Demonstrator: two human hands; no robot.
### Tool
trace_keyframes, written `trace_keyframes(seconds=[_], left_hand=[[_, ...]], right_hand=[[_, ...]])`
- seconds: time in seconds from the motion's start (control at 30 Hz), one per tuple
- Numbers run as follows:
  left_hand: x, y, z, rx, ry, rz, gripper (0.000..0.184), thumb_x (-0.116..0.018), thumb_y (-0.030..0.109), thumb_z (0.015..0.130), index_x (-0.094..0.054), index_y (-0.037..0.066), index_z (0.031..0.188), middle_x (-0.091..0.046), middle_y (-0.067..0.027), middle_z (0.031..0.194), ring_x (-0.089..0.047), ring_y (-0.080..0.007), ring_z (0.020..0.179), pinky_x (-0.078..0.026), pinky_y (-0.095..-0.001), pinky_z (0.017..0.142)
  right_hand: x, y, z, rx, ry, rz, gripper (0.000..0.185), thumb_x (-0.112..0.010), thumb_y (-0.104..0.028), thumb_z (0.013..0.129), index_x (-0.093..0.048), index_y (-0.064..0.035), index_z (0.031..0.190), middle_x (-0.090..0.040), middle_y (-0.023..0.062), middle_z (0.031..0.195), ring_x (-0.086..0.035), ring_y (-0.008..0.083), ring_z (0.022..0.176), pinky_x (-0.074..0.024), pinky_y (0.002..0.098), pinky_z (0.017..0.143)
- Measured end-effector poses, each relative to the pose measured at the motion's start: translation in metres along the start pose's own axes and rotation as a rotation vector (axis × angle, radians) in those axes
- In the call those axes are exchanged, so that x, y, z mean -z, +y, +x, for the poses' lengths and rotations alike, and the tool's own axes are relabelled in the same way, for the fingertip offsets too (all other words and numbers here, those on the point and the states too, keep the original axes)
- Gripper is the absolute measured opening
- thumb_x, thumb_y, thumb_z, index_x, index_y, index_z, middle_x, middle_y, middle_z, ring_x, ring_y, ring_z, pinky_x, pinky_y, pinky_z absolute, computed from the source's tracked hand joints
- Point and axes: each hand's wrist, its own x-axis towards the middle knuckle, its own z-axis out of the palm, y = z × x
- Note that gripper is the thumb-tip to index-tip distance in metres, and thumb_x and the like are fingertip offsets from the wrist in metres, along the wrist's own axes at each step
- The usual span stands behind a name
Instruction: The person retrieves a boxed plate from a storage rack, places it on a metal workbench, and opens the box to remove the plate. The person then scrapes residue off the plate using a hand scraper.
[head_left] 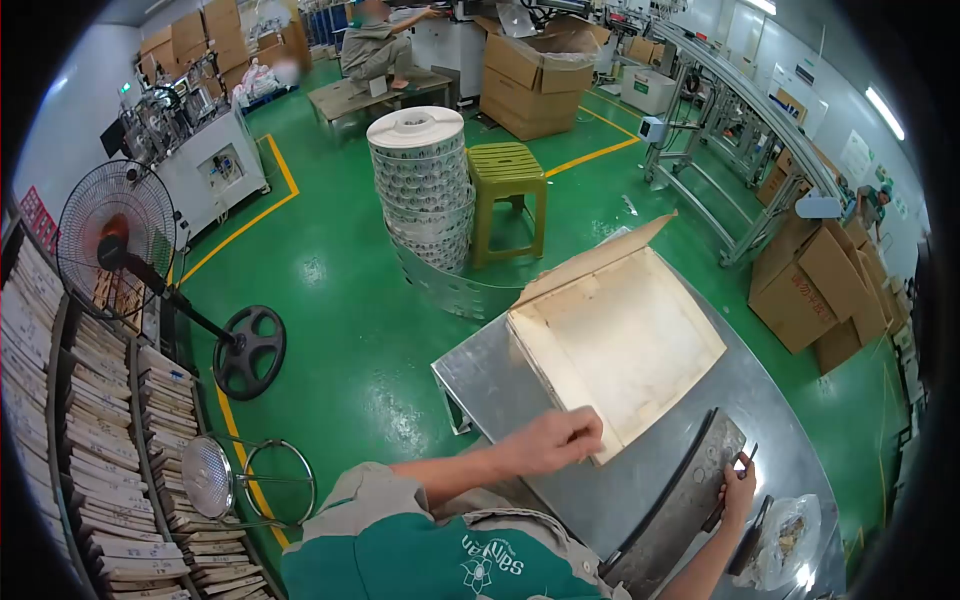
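My left hand (558,441) is closed, fingers curled in, at the near corner of a shallow open cardboard box (630,330). Whether anything is between those fingers is hidden. The box lies on a metal table (480,365) with its flap raised on the far side. At the right, my right hand (738,490) is closed around a slim dark tool (750,453) whose kind I cannot make out. It is over the edge of a long, dark, curved plate (690,490). Beside that hand lies a clear plastic bag (790,535) with small brownish pieces inside, next to a dark elongated object (752,540).
A tall printed-label roll stack (420,190) and a green plastic stool (507,200) stand beyond the table. To the left are a floor fan (118,240) and racks of filed boards (110,450). Cartons (810,280) stand right. A person (375,50) sits far back.
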Motion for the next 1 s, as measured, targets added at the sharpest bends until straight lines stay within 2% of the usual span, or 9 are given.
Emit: trace_keyframes(seconds=[0.13,0.2,0.27,0.33,0.43,0.63,0.7,0.73,1.0], left_hand=[[0.033,0.087,-0.009,-0.234,-0.055,-0.399,0.013,-0.051,0.01,0.093,-0.05,0.005,0.081,-0.049,-0.0009,0.065,-0.049,-0.0099,0.062,-0.041,-0.026,0.056],[0.049,0.116,-0.02,-0.611,-0.211,-0.465,0.022,-0.051,0.018,0.094,-0.052,0.004,0.078,-0.051,-0.0028,0.067,-0.051,-0.016,0.061,-0.041,-0.0288,0.055],[0.064,0.159,-0.012,-0.988,-0.635,-0.446,0.029,-0.05,0.026,0.094,-0.055,0.006,0.075,-0.055,-0.0051,0.069,-0.053,-0.0213,0.061,-0.043,-0.0311,0.055],[0.067,0.17,-0.021,-1.101,-0.696,-0.343,0.029,-0.056,0.03,0.094,-0.053,0.009,0.114,-0.057,-0.0038,0.077,-0.051,-0.0195,0.062,-0.036,-0.0279,0.053],[0.067,0.19,-0.023,-1.039,-0.559,-0.246,0.039,-0.043,0.04,0.099,-0.068,0.011,0.101,-0.049,0.0016,0.062,-0.048,-0.0107,0.053,-0.028,-0.0236,0.044],[0.078,0.178,-0.021,-1.034,-0.396,-0.283,0.04,-0.041,0.039,0.1,-0.07,0.011,0.097,-0.048,0.0023,0.061,-0.046,-0.0102,0.052,-0.027,-0.024,0.044],[0.088,0.168,-0.019,-1.109,-0.474,-0.226,0.04,-0.041,0.039,0.1,-0.069,0.011,0.096,-0.048,0.0015,0.061,-0.046,-0.0107,0.052,-0.027,-0.0243,0.044],[0.081,0.166,-0.015,-1.128,-0.34,-0.304,0.039,-0.041,0.038,0.1,-0.069,0.011,0.096,-0.048,0.0005,0.062,-0.046,-0.0112,0.051,-0.027,-0.0245,0.043],[0.094,0.163,-0.008,-1.128,-0.349,-0.296,0.038,-0.042,0.039,0.099,-0.069,0.012,0.097,-0.05,0.0002,0.063,-0.047,-0.0123,0.053,-0.027,-0.0251,0.043]], right_hand=[[-0.001,0.0,0.0,0.005,0.016,-0.038,0.042,-0.059,-0.008,0.087,-0.05,-0.007,0.128,-0.041,-0.0021,0.074,-0.042,0.0062,0.049,-0.0341,0.0219,0.038],[-0.003,-0.005,-0.004,-0.001,0.02,-0.049,0.042,-0.059,-0.009,0.087,-0.049,-0.0071,0.128,-0.041,-0.0021,0.073,-0.042,0.0065,0.049,-0.0338,0.0222,0.038],[-0.003,-0.003,-0.002,-0.007,0.024,-0.059,0.043,-0.059,-0.009,0.087,-0.049,-0.0073,0.128,-0.041,-0.002,0.073,-0.042,0.0067,0.049,-0.0338,0.0226,0.039],[-0.002,-0.004,-0.001,-0.015,0.021,-0.075,0.043,-0.059,-0.009,0.087,-0.049,-0.0075,0.129,-0.041,-0.0019,0.073,-0.042,0.0068,0.049,-0.0338,0.0227,0.039],[-0.001,0.0,0.002,-0.035,0.031,-0.096,0.044,-0.058,-0.008,0.088,-0.048,-0.0088,0.131,-0.041,-0.0021,0.074,-0.042,0.0066,0.049,-0.0338,0.0226,0.039],[-0.001,0.001,0.005,-0.024,0.036,-0.113,0.043,-0.057,-0.008,0.089,-0.048,-0.0096,0.13,-0.041,-0.0019,0.075,-0.04,0.0064,0.048,-0.0331,0.0222,0.038],[0.0,0.0,0.004,-0.045,0.023,-0.106,0.043,-0.057,-0.007,0.089,-0.047,-0.0099,0.131,-0.041,-0.0021,0.075,-0.04,0.0063,0.048,-0.033,0.022,0.038],[-0.001,0.0,0.004,-0.038,0.032,-0.103,0.043,-0.057,-0.007,0.089,-0.047,-0.0101,0.131,-0.041,-0.0022,0.075,-0.04,0.006,0.047,-0.0328,0.0214,0.037],[0.0,0.004,0.008,-0.062,0.056,-0.109,0.044,-0.057,-0.007,0.088,-0.046,-0.0112,0.131,-0.042,-0.0014,0.075,-0.04,0.0062,0.046,-0.0329,0.0208,0.035]])
